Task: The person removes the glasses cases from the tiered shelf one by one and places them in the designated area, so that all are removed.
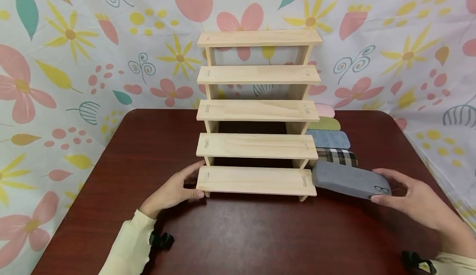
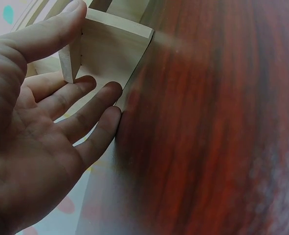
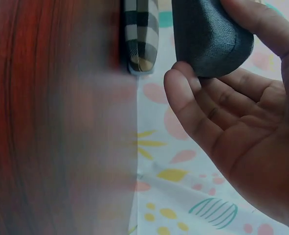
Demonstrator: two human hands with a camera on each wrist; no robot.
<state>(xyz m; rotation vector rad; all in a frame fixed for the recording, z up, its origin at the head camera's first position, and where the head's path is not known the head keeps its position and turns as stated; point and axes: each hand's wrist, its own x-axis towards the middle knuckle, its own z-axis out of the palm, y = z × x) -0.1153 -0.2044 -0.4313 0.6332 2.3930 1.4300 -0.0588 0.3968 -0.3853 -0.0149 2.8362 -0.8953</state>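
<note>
A five-tier wooden display stand [image 1: 256,180] stands upright on the dark red-brown table. At the left end of its lowest shelf, my left hand [image 1: 169,192] holds on, thumb at the front edge and index finger at the back. The left wrist view shows the other fingers [image 2: 93,110] spread by the stand's side panel [image 2: 110,49]. My right hand [image 1: 420,200] grips the right end of a grey glasses case [image 1: 349,179] with a small glasses drawing. The case is raised in the right wrist view, its left end close beside the lowest shelf.
Behind the grey case, a black-and-white checked case [image 1: 336,157], a blue case [image 1: 329,138], a green case [image 1: 325,123] and a pink case [image 1: 324,110] lie in a row, partly hidden by the stand. A floral cloth [image 1: 148,39] hangs behind the table [image 1: 253,238].
</note>
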